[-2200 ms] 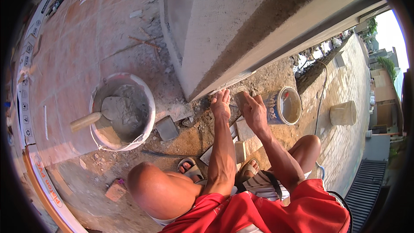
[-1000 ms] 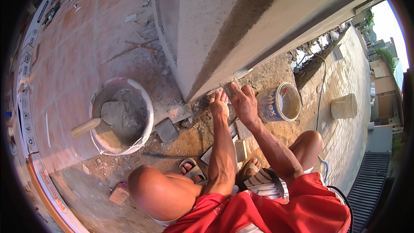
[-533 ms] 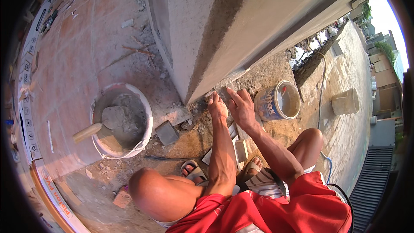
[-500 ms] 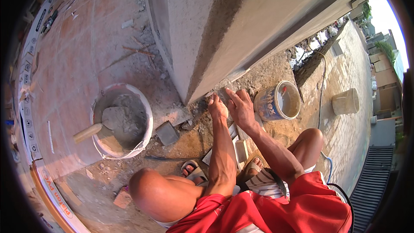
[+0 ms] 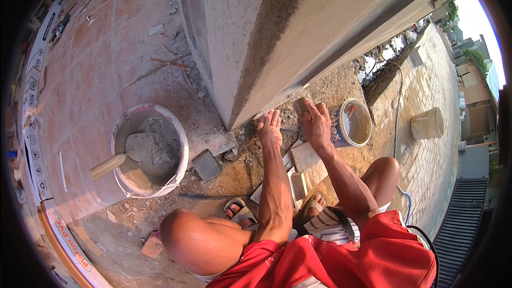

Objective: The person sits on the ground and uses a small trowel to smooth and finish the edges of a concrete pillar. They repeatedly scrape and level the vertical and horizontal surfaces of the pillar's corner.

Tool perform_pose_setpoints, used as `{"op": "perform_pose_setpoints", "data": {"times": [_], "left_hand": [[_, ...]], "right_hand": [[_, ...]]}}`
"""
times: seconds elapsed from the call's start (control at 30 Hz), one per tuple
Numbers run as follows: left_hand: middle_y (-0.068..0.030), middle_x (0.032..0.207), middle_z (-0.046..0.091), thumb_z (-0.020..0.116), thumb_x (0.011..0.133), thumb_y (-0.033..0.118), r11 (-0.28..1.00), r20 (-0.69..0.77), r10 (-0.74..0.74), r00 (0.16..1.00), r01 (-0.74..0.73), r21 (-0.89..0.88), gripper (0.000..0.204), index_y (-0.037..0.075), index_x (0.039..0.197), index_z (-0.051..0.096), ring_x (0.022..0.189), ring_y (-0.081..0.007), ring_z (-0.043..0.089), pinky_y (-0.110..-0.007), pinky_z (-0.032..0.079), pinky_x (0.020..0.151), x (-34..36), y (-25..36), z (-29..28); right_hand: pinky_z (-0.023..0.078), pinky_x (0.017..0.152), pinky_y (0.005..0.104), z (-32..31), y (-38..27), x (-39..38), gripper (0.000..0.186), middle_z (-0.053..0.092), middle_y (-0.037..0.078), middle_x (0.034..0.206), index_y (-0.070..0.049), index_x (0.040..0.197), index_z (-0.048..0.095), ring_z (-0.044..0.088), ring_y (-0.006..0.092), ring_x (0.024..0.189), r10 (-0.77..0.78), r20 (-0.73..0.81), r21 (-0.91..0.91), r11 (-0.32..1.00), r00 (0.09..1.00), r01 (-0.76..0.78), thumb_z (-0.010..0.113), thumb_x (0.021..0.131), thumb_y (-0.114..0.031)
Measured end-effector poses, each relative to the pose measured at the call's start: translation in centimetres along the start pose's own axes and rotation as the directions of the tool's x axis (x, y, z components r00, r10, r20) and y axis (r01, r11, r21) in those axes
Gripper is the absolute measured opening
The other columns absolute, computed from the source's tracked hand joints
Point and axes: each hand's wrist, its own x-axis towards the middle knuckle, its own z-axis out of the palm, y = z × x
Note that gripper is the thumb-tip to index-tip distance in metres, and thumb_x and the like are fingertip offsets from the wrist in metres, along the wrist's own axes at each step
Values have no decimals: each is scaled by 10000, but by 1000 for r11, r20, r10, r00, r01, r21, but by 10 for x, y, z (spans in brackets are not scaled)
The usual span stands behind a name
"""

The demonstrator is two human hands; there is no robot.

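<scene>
A wide fisheye camera on the person's head looks steeply down, with the red clothing [image 5: 325, 264] and bare left knee [image 5: 184, 232] nearest, along the lower edge. The left hand [image 5: 270, 129] and right hand [image 5: 317, 126] appear a little farther off, near the middle. The view faces the foot of a wall [image 5: 232, 37] and reaches out to distant sky [image 5: 480, 26] at the upper right; its corners fade to black.
</scene>
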Motion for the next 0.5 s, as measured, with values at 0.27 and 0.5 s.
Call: {"op": "perform_pose_setpoints", "data": {"times": [0.27,0.5], "left_hand": [[-208,1345,499,647,912,229,1000,-23,-12,1000,12,-9,604,-53,1354,348,1191,-345,551,-455,420,1024,-1,-2,2],[-214,1343,497,645,914,237,1000,-25,1,1000,0,8,614,-59,1356,341,1192,-348,548,-454,419,1026,-2,0,3]], "right_hand": [[472,773,394,0,10,-16,422,558,165,915,-20,1249,575,575,313,840,-22,34,115,993,999,18,558,830,28],[459,784,403,5,13,15,404,552,159,897,-16,1226,591,551,318,842,-48,-20,117,992,999,50,552,827,39]]}}
